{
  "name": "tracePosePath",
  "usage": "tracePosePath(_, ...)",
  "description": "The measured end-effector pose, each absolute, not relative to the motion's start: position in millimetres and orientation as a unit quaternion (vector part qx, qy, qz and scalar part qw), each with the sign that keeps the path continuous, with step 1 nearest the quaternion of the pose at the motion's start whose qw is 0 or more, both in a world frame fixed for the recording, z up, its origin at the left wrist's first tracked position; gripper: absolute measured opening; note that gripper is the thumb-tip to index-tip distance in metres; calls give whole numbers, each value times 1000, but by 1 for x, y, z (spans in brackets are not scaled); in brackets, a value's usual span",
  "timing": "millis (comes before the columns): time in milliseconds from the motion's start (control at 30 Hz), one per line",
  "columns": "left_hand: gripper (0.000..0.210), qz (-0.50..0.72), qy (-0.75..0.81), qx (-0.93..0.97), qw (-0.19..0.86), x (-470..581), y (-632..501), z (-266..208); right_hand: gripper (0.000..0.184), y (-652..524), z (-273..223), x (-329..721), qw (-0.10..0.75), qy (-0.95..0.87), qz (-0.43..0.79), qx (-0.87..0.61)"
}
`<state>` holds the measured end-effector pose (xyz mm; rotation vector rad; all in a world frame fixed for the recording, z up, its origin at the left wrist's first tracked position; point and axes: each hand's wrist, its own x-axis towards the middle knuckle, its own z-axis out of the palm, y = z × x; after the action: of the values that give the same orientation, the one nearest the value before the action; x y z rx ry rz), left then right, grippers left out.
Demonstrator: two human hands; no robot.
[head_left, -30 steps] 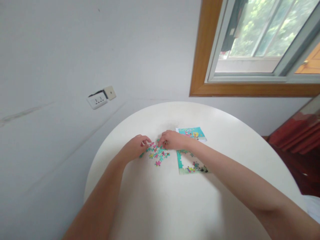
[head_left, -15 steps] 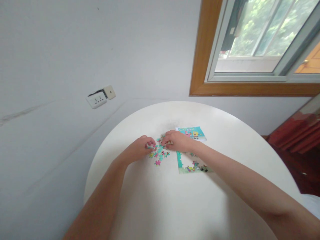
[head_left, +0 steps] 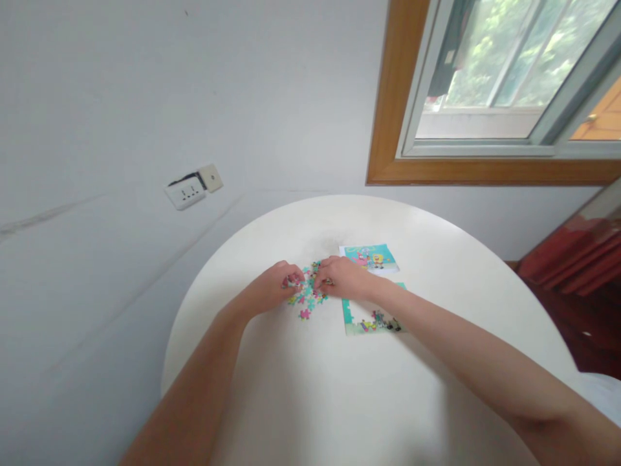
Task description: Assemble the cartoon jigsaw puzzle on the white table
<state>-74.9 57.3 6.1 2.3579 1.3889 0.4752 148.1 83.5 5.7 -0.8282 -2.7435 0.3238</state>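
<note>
Loose jigsaw puzzle pieces (head_left: 310, 303) in teal, pink and yellow lie in a small pile on the white table. My left hand (head_left: 277, 285) is at the pile's left side, its fingers curled around several pieces that show between them. On the pile's right side, my right hand (head_left: 342, 277) reaches in with thumb and fingers bent together on a puzzle piece, mostly hidden by the fingers. A partly filled puzzle (head_left: 348, 317) lies right of the pile, with border pieces in place and a white middle. My right forearm covers part of it.
A picture sheet (head_left: 385, 254) with cartoon figures lies behind my right hand. The round white table (head_left: 301, 388) meets the wall at its far side. A wall socket (head_left: 187, 193) is at the left, and a wood-framed window (head_left: 466, 171) is at the upper right.
My right hand's fingers have shifted slightly lower into the pile, and its wrist has dropped a little. The left hand keeps its hold on the pieces, almost still.
</note>
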Motion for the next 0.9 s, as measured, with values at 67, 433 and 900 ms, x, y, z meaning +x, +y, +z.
tracePosePath(67, 29, 169, 495, 833, 180, -76, 58, 6, 20, 80, 9, 142, 118, -944, 101, -291)
tracePosePath(433, 21, 150, 509, 824, 199, -76, 56, 5, 21, 71, 21, 127, 41, -949, 12, -313)
tracePosePath(900, 33, 170, 586, 782, 123, -99, 60, 15, 24, 112, 12, 160, 163, -908, 124, -366)
